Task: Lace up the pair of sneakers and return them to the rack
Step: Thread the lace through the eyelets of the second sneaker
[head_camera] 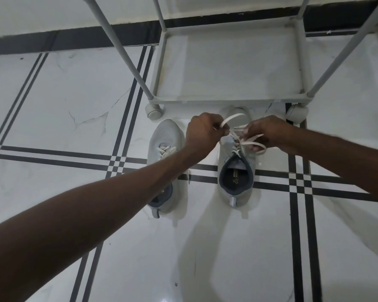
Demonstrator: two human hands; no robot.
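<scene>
My left forearm [79, 214] is reaching in nearest the lens, and its left hand [202, 136] is pinching a loop of the white lace [231, 119] while my right hand [268, 132] is closing its fingers on the other lace strands, both working over the tongue of the right sneaker [236, 173]. That sneaker is standing on the tiled floor [52, 101] just in front of the rack [227, 99], toe almost touching its front rail, with the left sneaker [164, 144] sitting beside it, already laced. The rack's bottom shelf is lying bare behind the rail, and I am seeing open floor on both sides of the rack.
</scene>
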